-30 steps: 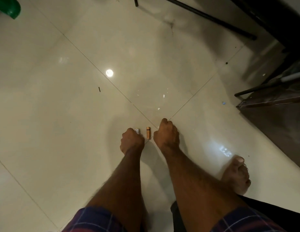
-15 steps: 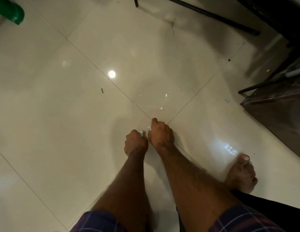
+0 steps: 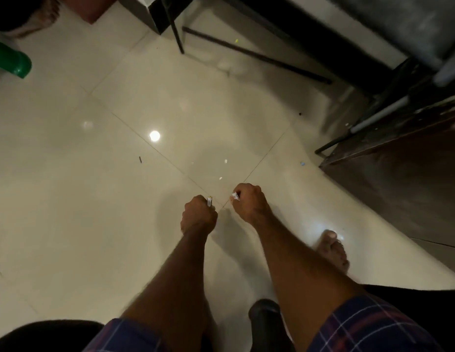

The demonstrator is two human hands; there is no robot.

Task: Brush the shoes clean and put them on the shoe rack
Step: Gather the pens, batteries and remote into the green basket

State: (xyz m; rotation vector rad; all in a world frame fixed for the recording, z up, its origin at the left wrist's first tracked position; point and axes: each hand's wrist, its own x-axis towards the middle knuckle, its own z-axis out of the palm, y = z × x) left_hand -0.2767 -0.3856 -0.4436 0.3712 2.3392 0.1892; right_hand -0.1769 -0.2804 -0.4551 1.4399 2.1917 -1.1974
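Observation:
No shoe, brush or shoe rack can be told for sure in the head view. My left hand (image 3: 198, 217) is closed around a small white and yellow battery-like cylinder (image 3: 210, 201), whose tip pokes out above the fist. My right hand (image 3: 249, 203) is closed on a second small white cylinder (image 3: 235, 196), held at the fingertips. Both fists hover just above the glossy cream floor tiles (image 3: 94, 199), a short gap apart, over a tile joint.
A dark metal frame with thin bars (image 3: 256, 55) stands at the back. Dark wooden furniture (image 3: 404, 168) fills the right side. A green plastic object (image 3: 11, 63) lies far left. My bare foot (image 3: 333, 247) rests right of my arms. A black rounded object (image 3: 264, 313) sits near the bottom.
The orange cylinder that lay on the floor between my hands is gone from the tile. My right hand closed over that spot, then drew away to the right holding a small cylinder.

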